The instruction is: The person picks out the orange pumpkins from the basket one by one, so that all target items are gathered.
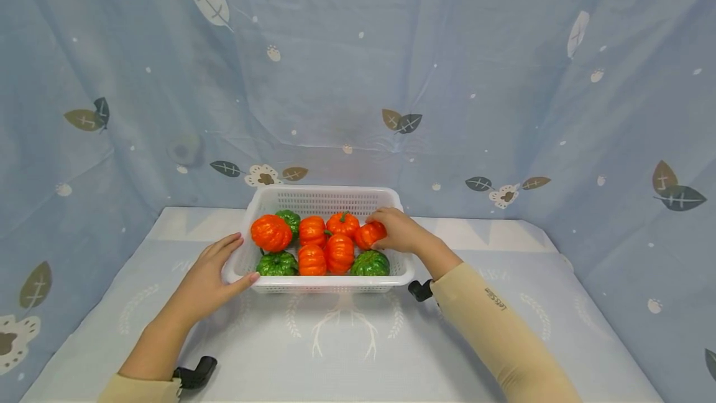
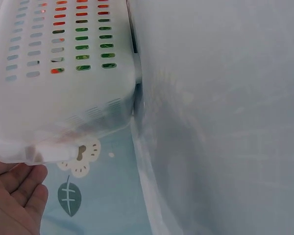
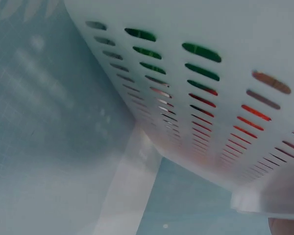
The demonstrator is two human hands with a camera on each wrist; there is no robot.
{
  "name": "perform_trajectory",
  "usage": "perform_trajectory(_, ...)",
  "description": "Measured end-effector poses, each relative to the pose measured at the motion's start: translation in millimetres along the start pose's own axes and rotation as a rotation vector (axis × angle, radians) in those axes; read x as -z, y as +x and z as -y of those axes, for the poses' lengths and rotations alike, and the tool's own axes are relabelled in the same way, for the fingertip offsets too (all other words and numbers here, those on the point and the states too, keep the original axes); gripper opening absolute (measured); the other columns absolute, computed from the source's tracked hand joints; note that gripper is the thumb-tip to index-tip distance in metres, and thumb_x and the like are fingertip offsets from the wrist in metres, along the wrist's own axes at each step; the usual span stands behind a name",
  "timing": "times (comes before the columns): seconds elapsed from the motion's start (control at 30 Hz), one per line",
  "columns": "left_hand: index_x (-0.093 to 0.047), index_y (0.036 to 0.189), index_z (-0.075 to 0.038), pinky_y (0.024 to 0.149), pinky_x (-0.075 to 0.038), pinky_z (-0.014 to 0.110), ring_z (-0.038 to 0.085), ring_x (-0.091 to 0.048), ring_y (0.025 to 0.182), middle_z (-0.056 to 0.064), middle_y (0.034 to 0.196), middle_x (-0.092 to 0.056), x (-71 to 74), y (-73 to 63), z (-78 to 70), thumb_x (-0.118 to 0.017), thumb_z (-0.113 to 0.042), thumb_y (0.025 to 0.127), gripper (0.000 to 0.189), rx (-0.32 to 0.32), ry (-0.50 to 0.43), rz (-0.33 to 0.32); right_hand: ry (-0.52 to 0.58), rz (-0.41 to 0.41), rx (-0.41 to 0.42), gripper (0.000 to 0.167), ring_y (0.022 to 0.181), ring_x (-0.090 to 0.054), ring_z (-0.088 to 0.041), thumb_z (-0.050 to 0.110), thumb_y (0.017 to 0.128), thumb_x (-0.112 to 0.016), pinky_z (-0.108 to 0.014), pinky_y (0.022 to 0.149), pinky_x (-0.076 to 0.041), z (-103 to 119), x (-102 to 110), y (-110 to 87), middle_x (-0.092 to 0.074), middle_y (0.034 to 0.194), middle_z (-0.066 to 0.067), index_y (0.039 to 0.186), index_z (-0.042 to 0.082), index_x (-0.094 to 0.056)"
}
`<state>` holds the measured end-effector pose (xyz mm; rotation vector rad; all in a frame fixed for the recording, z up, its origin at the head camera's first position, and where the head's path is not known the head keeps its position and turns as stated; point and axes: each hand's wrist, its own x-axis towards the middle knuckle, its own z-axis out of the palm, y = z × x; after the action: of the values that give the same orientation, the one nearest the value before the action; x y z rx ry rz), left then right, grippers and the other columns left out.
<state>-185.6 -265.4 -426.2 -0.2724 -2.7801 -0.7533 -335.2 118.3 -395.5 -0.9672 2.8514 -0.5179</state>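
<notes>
A white plastic basket [image 1: 330, 281] with slotted walls holds several small toy pumpkins, orange and green. At its right side my right hand [image 1: 399, 231] reaches over the rim and grips an orange pumpkin [image 1: 367, 236] with fingers and thumb. My left hand [image 1: 208, 278] is spread at the basket's left end, thumb at the front corner and fingers along the left rim. The left wrist view shows those fingers [image 2: 24, 188] under the rim's edge. A larger orange pumpkin [image 1: 271, 233] sits near the left hand, with a green pumpkin [image 1: 277, 264] in front of it.
The basket stands on a table covered with a pale patterned cloth [image 1: 347, 353]. A blue curtain [image 1: 347, 67] with leaf prints hangs behind the table and down both sides. Black wrist-camera mounts [image 1: 197, 373] stick out by both forearms.
</notes>
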Motion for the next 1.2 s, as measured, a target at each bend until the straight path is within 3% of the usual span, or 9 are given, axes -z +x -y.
perform_trajectory(0.23, -0.041, 0.15, 0.003, 0.105, -0.031, 0.072, 0.046, -0.032, 0.14, 0.019, 0.157, -0.035, 0.0, 0.4, -2.1, -0.074, -0.052, 0.087, 0.09, 0.003, -0.003, 0.014, 0.029, -0.043, -0.005, 0.055, 0.124, -0.053, -0.029, 0.021, 0.081, -0.086, -0.046, 0.11, -0.041, 0, 4, -9.1, -0.06, 0.132, -0.01, 0.13, 0.007, -0.065)
perform_trajectory(0.67, -0.04, 0.15, 0.004, 0.105, -0.03, 0.072, 0.046, -0.032, 0.14, 0.02, 0.157, -0.034, 1.7, -1.2, -2.6, -0.074, -0.052, 0.086, 0.091, 0.013, 0.001, 0.023, 0.161, -0.272, 0.016, 0.058, 0.115, -0.059, -0.026, 0.026, 0.083, -0.084, -0.046, 0.1, -0.05, 18, 30, -57.2, -0.059, 0.132, -0.006, 0.134, 0.012, -0.061)
perform_trajectory(0.87, -0.04, 0.15, 0.004, 0.105, -0.03, 0.073, 0.046, -0.031, 0.14, 0.02, 0.157, -0.034, 2.7, -0.1, -2.3, -0.073, -0.055, 0.086, 0.093, 0.015, -0.003, 0.027, 0.185, -0.404, 0.046, 0.057, 0.112, -0.061, -0.025, 0.027, 0.081, -0.085, -0.046, 0.095, -0.053, 12, 36, -79.0, -0.06, 0.129, -0.005, 0.131, 0.012, -0.062)
perform_trajectory(1.07, -0.04, 0.149, 0.005, 0.105, -0.03, 0.073, 0.047, -0.031, 0.14, 0.021, 0.157, -0.034, 3.7, 0.4, -1.7, -0.073, -0.053, 0.087, 0.092, 0.014, -0.004, 0.028, 0.193, -0.474, 0.056, 0.057, 0.112, -0.062, -0.027, 0.025, 0.081, -0.086, -0.048, 0.095, -0.053, -2, 33, -94.5, -0.062, 0.128, -0.006, 0.131, 0.011, -0.061)
perform_trajectory(1.2, -0.039, 0.15, 0.005, 0.105, -0.03, 0.073, 0.047, -0.031, 0.14, 0.021, 0.157, -0.033, 4.1, 0.2, -1.8, -0.073, -0.052, 0.087, 0.092, 0.014, -0.002, 0.033, 0.212, -0.518, 0.018, 0.058, 0.111, -0.064, -0.03, 0.026, 0.082, -0.085, -0.05, 0.094, -0.054, -9, 33, -107.3, -0.062, 0.128, -0.008, 0.132, 0.009, -0.06)
